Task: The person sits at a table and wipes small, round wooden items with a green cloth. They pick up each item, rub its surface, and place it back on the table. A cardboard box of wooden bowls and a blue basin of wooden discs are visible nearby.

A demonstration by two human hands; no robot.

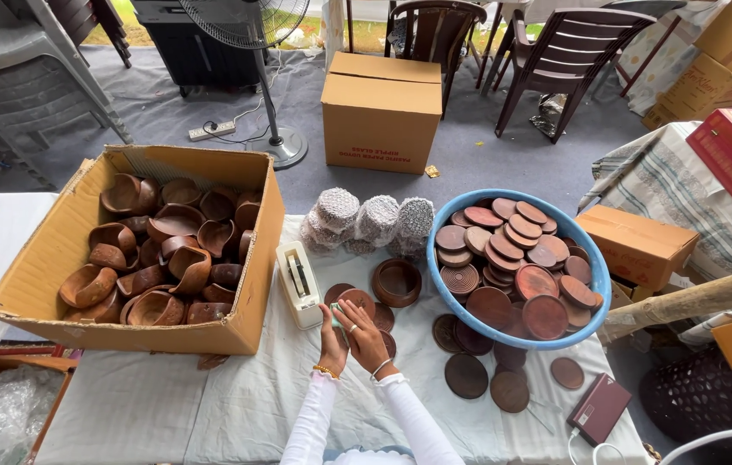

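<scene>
Hands [350,336] grip round brown wooden disc [356,300].

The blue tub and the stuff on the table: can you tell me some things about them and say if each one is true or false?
1. The blue tub holds round brown wooden lids. True.
2. The cardboard box on the left is full of white cups. False: it holds brown wooden bowls.
3. Both hands, left hand and right hand, are close together over a small brown disc. True.
4. The white tape dispenser sits inside the tub. False: it stands on the table cloth, between the box and the hands.
5. Some discs lie on the cloth outside the tub. True.
</scene>
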